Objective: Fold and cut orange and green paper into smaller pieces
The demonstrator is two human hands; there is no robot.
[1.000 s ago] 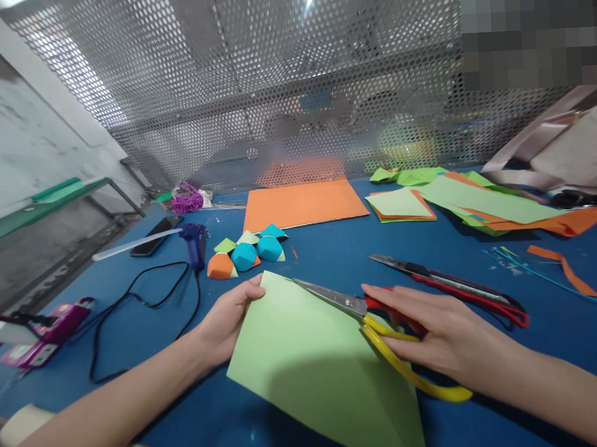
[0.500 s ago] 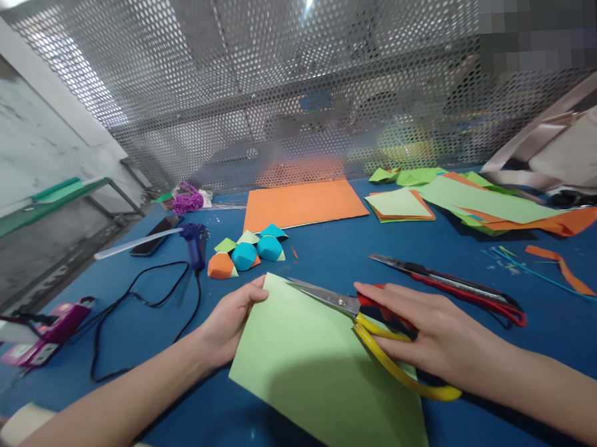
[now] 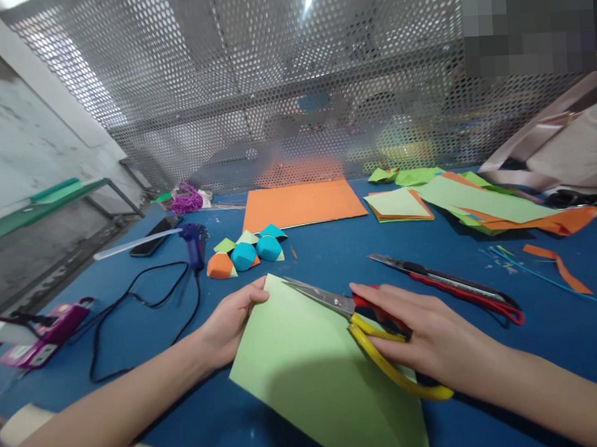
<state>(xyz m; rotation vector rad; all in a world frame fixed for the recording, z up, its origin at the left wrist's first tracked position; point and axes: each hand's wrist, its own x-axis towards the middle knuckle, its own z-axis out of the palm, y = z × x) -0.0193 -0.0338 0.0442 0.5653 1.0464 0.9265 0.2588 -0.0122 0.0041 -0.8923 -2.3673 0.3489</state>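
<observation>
A light green sheet of paper (image 3: 306, 370) is tilted above the blue table. My left hand (image 3: 234, 323) pinches its upper left corner, thumb on top and the other fingers hidden behind. My right hand (image 3: 419, 327) grips a pair of scissors (image 3: 340, 305) with red and yellow handles. The blades lie along the sheet's upper edge and point left, their tips close to my left thumb. From this angle the blades look nearly closed. Beyond my right hand lies a utility knife (image 3: 446, 286). Small folded paper pieces (image 3: 244, 256) in orange, blue and green sit past my left hand.
A blue glue gun (image 3: 194, 245) with a looping black cord, a phone (image 3: 155, 236) and a purple power strip (image 3: 49, 333) occupy the left. Orange sheets (image 3: 302, 204), a stack of squares (image 3: 400, 205) and paper scraps (image 3: 492, 200) lie before the perforated metal screen (image 3: 271, 85).
My right hand and the scissors have shifted slightly left along the sheet's edge, bringing the tips nearer my left thumb. My left hand and the paper have hardly moved.
</observation>
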